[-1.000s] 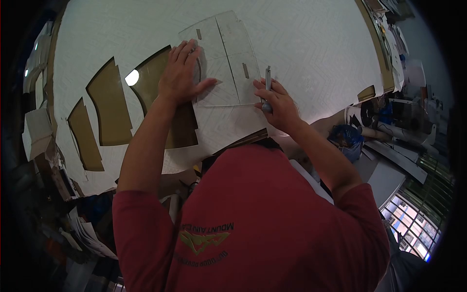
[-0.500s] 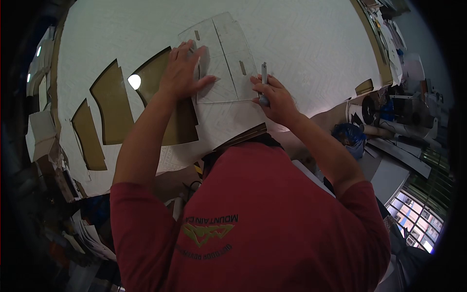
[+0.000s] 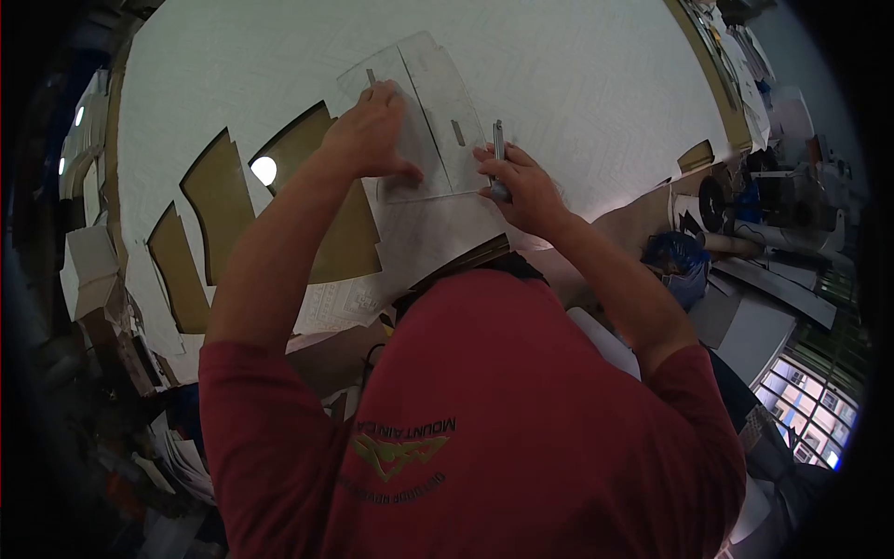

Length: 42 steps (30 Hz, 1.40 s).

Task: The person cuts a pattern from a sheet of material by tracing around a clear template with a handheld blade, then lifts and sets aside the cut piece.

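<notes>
A clear template (image 3: 428,102) with a dark line down its middle and narrow slots lies on the white patterned sheet (image 3: 577,84). My left hand (image 3: 374,135) rests on the template's left part, thumb spread from the fingers. At the template's lower right edge is my right hand (image 3: 526,186), its fingers wrapped round a silver pen-like tool (image 3: 498,154) that points up and away. To the left, cut-outs in the sheet show a brown surface (image 3: 223,200).
Sheets and a strip (image 3: 717,74) lie along the table's right edge. Beyond the near right edge are a blue bag (image 3: 675,261), rolls and flat boards. A box (image 3: 88,270) and papers stand at the left.
My left hand has shifted slightly right over the template, its fingers closer together. My right hand still holds the tool. The view has moved a little.
</notes>
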Available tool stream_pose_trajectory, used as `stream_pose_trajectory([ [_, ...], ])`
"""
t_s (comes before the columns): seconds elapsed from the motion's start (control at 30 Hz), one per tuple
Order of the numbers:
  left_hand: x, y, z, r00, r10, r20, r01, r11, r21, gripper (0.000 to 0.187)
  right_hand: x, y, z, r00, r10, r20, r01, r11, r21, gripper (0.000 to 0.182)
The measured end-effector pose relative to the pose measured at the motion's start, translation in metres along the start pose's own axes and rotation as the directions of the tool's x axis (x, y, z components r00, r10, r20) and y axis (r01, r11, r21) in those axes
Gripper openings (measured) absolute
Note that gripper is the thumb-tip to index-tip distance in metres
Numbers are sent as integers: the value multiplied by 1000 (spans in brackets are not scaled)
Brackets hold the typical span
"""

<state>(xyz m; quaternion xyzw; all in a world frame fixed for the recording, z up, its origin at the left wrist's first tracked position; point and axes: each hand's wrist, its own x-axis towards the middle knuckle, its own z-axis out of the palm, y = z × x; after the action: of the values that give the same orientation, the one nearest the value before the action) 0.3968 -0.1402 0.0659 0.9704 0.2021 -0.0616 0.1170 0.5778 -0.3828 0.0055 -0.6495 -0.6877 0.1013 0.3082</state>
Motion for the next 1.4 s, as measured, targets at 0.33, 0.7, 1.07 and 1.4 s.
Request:
stream_pose_trajectory([
  [0.33, 9, 16, -14, 991, -46, 125, 33, 994, 104, 126, 1, -7, -3, 1000, 1, 18, 0, 998, -62, 37],
  [0.7, 22, 23, -20, 971, -63, 232, 30, 989, 145, 129, 1, -27, 2, 993, 84, -82, -87, 996, -30, 35],
  [1.07, 33, 30, -13, 943, -156, 293, 111, 980, 166, 140, -34, -26, -57, 964, 265, -12, -251, 926, 282, 22],
  [1.4, 33, 43, -21, 928, -213, 307, 178, 974, 138, 142, 17, 1, -89, 913, 170, 371, -283, 919, 275, 14],
])
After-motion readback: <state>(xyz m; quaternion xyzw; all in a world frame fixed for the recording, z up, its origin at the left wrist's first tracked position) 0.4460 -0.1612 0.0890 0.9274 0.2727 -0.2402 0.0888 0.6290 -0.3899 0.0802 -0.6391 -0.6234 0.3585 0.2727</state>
